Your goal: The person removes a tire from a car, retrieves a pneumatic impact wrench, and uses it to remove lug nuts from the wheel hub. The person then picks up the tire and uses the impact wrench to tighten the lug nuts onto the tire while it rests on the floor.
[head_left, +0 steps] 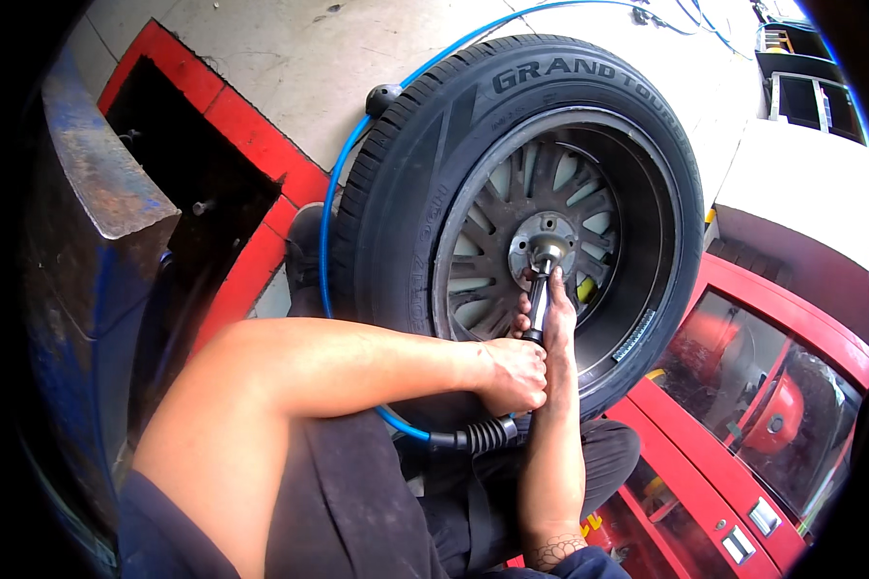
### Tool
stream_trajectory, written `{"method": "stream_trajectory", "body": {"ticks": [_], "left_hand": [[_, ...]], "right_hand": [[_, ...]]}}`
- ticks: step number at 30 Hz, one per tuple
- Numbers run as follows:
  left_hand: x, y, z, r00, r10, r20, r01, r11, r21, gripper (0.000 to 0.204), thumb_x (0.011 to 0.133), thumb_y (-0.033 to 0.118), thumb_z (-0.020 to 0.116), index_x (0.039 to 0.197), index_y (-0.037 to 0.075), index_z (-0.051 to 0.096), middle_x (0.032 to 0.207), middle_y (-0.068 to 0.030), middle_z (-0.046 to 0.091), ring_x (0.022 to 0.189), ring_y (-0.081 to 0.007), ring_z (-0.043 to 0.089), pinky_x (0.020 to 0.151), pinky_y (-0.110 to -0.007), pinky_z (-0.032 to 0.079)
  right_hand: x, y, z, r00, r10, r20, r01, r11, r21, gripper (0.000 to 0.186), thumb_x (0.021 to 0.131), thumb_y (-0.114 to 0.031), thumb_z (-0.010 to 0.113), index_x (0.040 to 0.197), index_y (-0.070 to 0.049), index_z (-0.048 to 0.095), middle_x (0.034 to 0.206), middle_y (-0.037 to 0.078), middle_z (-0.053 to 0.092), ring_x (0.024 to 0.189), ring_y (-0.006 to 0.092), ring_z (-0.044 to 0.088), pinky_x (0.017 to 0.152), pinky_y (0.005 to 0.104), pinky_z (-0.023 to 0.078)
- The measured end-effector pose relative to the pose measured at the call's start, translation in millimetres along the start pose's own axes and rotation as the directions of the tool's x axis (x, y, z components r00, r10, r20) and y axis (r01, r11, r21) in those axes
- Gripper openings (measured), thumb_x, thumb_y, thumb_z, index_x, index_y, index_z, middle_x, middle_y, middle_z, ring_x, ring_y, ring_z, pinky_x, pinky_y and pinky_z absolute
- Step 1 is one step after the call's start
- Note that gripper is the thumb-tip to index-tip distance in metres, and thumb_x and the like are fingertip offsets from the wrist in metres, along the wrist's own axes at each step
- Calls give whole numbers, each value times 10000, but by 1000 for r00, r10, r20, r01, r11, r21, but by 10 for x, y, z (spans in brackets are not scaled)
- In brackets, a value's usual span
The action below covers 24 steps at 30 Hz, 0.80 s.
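Observation:
A car wheel [637, 318] with a black tyre [377, 212] is in front of me, the hollow back of its spoked rim facing me. Both hands hold a slim air tool [539, 297] whose round metal head [548, 249] is at the hub, apparently touching it. My left hand [514, 376] is closed round the rear of the tool. My right hand [558, 314] is closed round its front, thumb along the shaft. From the tool's rear, a ribbed black sleeve [490, 434] leads into a blue hose [328, 241]. The gripped parts of the tool are partly hidden.
The hose loops behind the tyre, past a black ball [383, 99], over the pale tiled floor [261, 58]. At left are a red-edged dark recess [251, 125] and a worn blue metal post [116, 183]. A red cabinet [686, 454] with glass panes stands close at right.

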<state>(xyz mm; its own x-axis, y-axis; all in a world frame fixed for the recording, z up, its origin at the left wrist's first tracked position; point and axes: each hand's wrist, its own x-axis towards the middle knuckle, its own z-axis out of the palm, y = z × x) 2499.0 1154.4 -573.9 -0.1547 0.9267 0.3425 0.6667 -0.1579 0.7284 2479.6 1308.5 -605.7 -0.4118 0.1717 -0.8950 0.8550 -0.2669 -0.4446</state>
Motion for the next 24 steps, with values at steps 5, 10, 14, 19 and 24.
{"method": "stream_trajectory", "body": {"ticks": [5, 10, 14, 19, 24], "left_hand": [[-32, -5, -28, 1000, 0, -6, -1, 1000, -25, 213, 761, 251, 703, 736, 40, 689, 749, -138, 724, 836, -322, 715, 884, -435, 520], [-41, -4, -25, 1000, 19, -12, -19, 1000, -9, 218, 768, 263, 705, 750, 47, 691, 739, -132, 720, 804, -322, 713, 849, -438, 522], [-57, 16, -27, 999, 37, 26, -37, 999, -2, 216, 774, 266, 703, 735, 55, 680, 726, -129, 715, 779, -319, 711, 823, -441, 523], [-70, 24, -40, 999, 35, 12, -35, 999, -30, 201, 776, 250, 697, 720, 59, 663, 723, -128, 714, 775, -313, 711, 810, -442, 520], [-36, 30, -29, 997, 76, -18, -76, 997, -1, 180, 750, 229, 692, 712, 59, 643, 718, -129, 713, 782, -306, 713, 821, -440, 524]], "right_hand": [[-13, -19, 98, 999, 44, -7, -44, 999, 26, 554, 1034, -625, 434, 1235, -131, 586, 640, 34, 533, 413, 170, 489, 384, 317, 408], [16, 19, 24, 999, 30, 9, -31, 999, 17, 564, 1034, -624, 436, 1265, -130, 582, 643, 36, 527, 420, 167, 481, 393, 321, 409], [-22, 48, 83, 999, 51, 9, -51, 999, -8, 570, 1028, -632, 443, 1283, -138, 572, 649, 35, 525, 437, 159, 481, 405, 314, 411], [-68, 41, 18, 999, 44, 2, -44, 999, 31, 570, 1028, -635, 444, 1263, -134, 580, 648, 22, 524, 446, 153, 483, 407, 317, 404], [-62, 95, 33, 999, 51, 6, -52, 997, 52, 563, 1020, -646, 450, 1223, -143, 600, 649, 21, 530, 444, 165, 481, 420, 326, 395]]}}
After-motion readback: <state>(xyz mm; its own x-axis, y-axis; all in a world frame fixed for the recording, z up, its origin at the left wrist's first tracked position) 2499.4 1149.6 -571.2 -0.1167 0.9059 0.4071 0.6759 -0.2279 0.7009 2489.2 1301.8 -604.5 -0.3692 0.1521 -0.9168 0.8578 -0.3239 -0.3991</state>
